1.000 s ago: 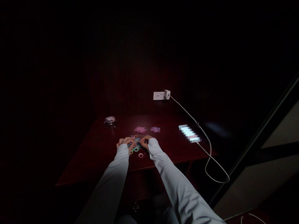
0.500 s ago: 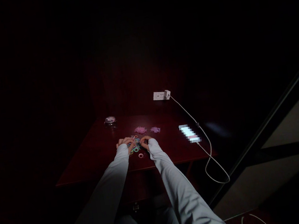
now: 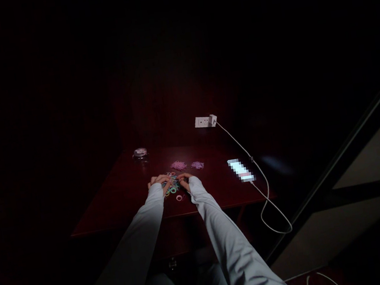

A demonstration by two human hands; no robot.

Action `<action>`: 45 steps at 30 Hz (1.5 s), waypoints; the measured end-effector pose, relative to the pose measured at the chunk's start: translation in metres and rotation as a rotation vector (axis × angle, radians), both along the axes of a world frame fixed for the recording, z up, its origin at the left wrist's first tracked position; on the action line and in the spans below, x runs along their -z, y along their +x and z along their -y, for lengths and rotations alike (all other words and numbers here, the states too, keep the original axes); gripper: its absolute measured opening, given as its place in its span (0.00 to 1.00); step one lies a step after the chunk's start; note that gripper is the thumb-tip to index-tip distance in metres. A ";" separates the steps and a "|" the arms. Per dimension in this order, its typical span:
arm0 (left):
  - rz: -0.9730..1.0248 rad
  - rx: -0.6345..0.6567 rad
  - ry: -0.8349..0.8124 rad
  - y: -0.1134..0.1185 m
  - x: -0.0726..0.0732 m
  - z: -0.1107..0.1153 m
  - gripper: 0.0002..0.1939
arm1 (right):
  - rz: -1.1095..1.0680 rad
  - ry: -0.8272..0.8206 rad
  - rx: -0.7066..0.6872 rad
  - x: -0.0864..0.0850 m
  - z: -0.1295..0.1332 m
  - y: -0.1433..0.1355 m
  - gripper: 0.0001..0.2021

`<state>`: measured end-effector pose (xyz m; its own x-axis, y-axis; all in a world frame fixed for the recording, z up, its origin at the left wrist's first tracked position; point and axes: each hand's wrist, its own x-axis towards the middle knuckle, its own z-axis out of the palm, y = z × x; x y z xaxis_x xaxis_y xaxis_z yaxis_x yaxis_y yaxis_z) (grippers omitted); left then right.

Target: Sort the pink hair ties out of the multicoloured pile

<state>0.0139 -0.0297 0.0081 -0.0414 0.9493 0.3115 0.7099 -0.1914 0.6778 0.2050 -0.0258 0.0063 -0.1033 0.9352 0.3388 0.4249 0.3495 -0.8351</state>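
Note:
A loose heap of small coloured hair ties (image 3: 173, 189), with green, yellow and bluish rings among them, lies on the dark red table between my hands. My left hand (image 3: 159, 181) is at the heap's left side, its fingers bent together at the ties. At the right side, my right hand (image 3: 184, 180) has thumb and fingers drawn together in a pinch. What is between the fingertips of either hand is too small to make out. One pink hair tie (image 3: 179, 198) lies apart, nearer the table's front edge.
Behind the heap lie a pink pile (image 3: 178, 165) and a smaller purple pile (image 3: 197, 165) of small bands. A clear round container (image 3: 140, 153) stands at the back left. To the right, a lit phone (image 3: 241, 170) is joined by a white cable (image 3: 268, 188) to a wall socket (image 3: 202, 122).
My right hand's fingers have shifted slightly at the heap. My left hand stays nearly still, and the piles look the same.

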 end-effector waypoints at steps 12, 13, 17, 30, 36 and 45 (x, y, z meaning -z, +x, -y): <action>0.011 0.027 0.024 -0.001 -0.006 0.006 0.06 | 0.131 0.005 -0.017 -0.007 0.004 0.002 0.08; 0.008 0.025 0.015 -0.001 -0.006 0.006 0.05 | 0.134 0.003 -0.022 -0.007 0.004 0.002 0.08; -0.002 0.007 -0.010 -0.001 -0.005 0.003 0.06 | 0.139 -0.012 -0.037 -0.007 0.005 0.002 0.08; -0.001 0.021 0.016 -0.002 0.000 0.000 0.07 | 0.130 -0.031 -0.012 -0.013 0.008 0.000 0.05; 0.013 0.005 0.004 -0.001 -0.001 0.000 0.06 | 0.116 -0.016 -0.025 -0.014 0.010 0.001 0.07; 0.004 0.006 -0.012 0.000 -0.004 0.001 0.06 | 0.111 -0.012 -0.058 -0.016 0.013 0.001 0.08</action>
<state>0.0137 -0.0305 0.0117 -0.0367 0.9531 0.3003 0.7062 -0.1879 0.6826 0.2056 -0.0391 0.0226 -0.1936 0.9303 0.3114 0.4944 0.3667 -0.7881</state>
